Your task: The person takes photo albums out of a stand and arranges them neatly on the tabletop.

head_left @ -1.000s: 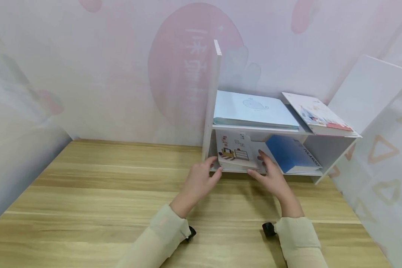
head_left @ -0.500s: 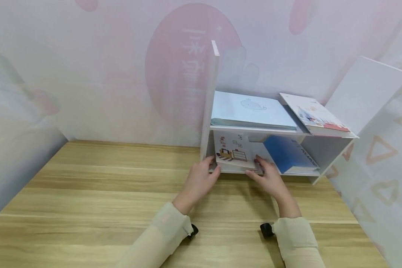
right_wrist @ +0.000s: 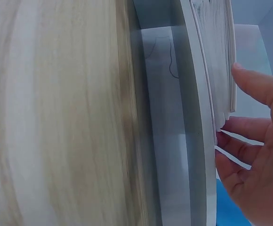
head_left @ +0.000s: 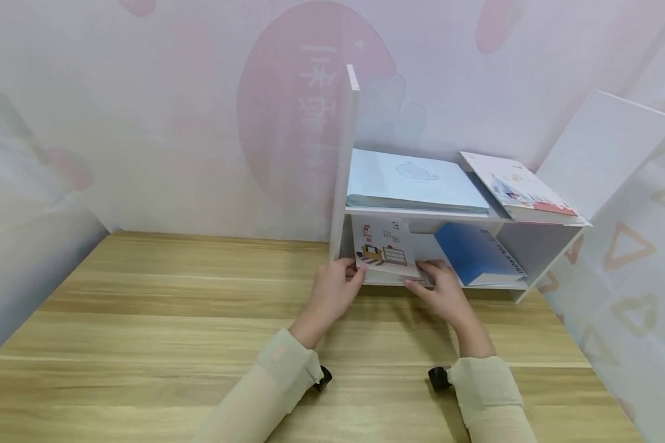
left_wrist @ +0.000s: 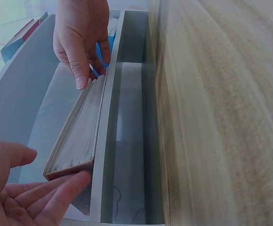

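A thick book (head_left: 386, 251) with a cartoon vehicle on its pale cover lies flat on the lower shelf of a white bookshelf (head_left: 339, 178). My left hand (head_left: 331, 290) is at its left end. In the left wrist view, the fingers (left_wrist: 56, 190) touch the book's spine from the side, while the thumb stands apart from the cover. At the other end is my right hand (head_left: 446, 296). In the right wrist view its thumb (right_wrist: 249, 80) rests against the cover's edge, with relaxed fingers alongside the page edges (right_wrist: 217, 61).
Right of the book stands a blue Polaroid box or book (head_left: 479, 255), leaning. The upper shelf bears a light blue whale-print binder (head_left: 415, 181) and an illustrated book (head_left: 526, 191). A wooden table (head_left: 172, 320) extends in front and left, against a printed wall (head_left: 188, 123).
My right hand has drawn in slightly, its raised fingers lowering to the book's right end. My left fingers have come in closer at the left end. The view has shifted a little.
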`<control>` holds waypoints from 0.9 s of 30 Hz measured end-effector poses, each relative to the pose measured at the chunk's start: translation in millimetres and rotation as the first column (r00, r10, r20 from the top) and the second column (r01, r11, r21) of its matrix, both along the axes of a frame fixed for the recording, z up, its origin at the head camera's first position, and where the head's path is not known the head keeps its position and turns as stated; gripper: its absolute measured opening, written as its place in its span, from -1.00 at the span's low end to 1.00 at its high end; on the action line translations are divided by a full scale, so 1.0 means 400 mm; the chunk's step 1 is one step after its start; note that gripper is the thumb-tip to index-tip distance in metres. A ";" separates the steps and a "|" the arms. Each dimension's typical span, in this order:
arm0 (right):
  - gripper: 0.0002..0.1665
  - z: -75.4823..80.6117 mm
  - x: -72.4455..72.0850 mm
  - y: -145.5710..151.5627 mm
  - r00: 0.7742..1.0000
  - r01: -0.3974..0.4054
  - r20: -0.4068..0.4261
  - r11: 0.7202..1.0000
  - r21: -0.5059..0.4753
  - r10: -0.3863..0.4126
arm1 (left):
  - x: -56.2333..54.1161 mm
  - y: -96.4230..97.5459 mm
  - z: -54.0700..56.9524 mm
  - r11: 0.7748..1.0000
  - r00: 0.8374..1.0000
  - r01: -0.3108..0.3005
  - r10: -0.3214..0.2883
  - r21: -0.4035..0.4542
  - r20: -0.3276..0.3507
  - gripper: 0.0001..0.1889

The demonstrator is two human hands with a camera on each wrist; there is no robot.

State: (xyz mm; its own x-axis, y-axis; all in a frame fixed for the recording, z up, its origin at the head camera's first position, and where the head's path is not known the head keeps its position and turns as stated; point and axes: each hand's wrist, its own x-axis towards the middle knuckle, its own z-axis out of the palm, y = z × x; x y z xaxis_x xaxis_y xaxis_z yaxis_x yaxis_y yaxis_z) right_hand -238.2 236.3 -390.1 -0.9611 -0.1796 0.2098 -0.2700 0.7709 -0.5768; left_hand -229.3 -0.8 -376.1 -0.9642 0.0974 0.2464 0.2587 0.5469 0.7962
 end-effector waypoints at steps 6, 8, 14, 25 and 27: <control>-0.41 0.004 0.003 0.000 0.999 0.019 -0.037 1.000 0.010 -0.018 | 0.000 -0.003 -0.004 1.000 0.999 0.024 -0.025 -0.013 -0.028 -0.65; -0.45 0.006 0.005 0.000 0.999 0.024 -0.045 1.000 0.010 -0.023 | 0.001 -0.004 -0.004 1.000 0.999 0.027 -0.027 -0.004 -0.033 -0.69; -0.48 0.015 0.013 0.000 0.999 0.033 -0.010 0.999 -0.011 -0.033 | 0.006 -0.009 -0.003 1.000 0.998 0.026 -0.026 0.005 -0.060 -0.74; -0.54 0.034 0.024 0.003 0.995 0.017 0.096 1.000 -0.018 -0.015 | 0.012 -0.025 0.009 0.999 0.998 0.047 -0.047 -0.002 -0.051 -0.81; -0.55 0.039 0.027 0.004 0.993 0.000 0.116 1.000 -0.017 0.002 | 0.015 -0.028 0.009 0.998 0.998 0.055 -0.055 -0.003 -0.037 -0.82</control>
State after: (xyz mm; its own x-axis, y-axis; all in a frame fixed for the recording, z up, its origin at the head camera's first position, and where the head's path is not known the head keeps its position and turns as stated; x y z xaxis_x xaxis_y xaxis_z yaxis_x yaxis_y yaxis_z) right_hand -227.4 237.9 -374.6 -0.9790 -0.1777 0.0999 -0.2011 0.7609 -0.6169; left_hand -223.3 -12.1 -372.6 -0.9476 0.1508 0.2816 0.3178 0.5324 0.7846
